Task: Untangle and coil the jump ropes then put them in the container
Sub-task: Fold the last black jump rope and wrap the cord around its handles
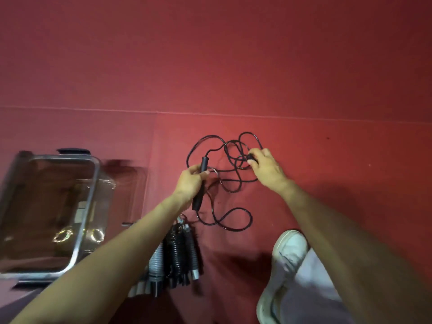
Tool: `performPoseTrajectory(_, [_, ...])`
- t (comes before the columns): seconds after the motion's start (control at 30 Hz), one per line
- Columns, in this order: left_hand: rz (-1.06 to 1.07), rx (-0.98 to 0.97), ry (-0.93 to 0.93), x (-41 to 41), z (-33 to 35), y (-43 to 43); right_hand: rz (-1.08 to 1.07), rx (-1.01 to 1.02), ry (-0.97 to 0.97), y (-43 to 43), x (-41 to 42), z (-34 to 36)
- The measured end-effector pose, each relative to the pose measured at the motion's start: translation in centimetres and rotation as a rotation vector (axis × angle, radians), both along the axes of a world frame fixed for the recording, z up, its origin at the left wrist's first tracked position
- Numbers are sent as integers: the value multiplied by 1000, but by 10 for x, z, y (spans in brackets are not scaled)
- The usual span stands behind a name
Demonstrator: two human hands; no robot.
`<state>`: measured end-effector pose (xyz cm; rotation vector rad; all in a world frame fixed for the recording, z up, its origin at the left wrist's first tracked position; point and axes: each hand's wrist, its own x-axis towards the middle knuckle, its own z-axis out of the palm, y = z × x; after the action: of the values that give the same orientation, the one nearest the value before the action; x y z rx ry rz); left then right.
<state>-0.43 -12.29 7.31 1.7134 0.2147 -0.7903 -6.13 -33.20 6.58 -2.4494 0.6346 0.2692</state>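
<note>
A clear plastic container (87,206) with a grey rim stands open on the red carpet (233,66) at the left. Blur and glare on its walls keep its contents from being told. Near the middle of the floor, well to the right of the container, lies a black jump rope (228,170) in loose crossing loops. The left hand (188,183) is curled tight round one black handle (203,163), held nearly upright. The right hand (266,169) pinches a dark part of the same rope at the far side of the tangle. Under the left forearm lies a bundle of ridged grey and black handles (180,249). A white shoe (288,249) rests at the lower right
</note>
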Motion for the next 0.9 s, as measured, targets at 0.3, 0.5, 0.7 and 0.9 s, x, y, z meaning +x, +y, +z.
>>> performPoseTrajectory(0.3, [3, -142, -236, -3, 167, 59, -66, 396, -220, 77, 26, 187])
performPoseTrajectory(0.5, [46, -297, -373, -13, 271, 95, -148, 704, -384, 123, 18, 290])
performPoseTrajectory(0.7, [88, -390, -405, -22, 323, 128, -212, 783, -448, 150, 8, 350])
performPoseTrajectory(0.9, [29, -452, -218, -30, 308, 129, -146, 955, -410, 158, -11, 339])
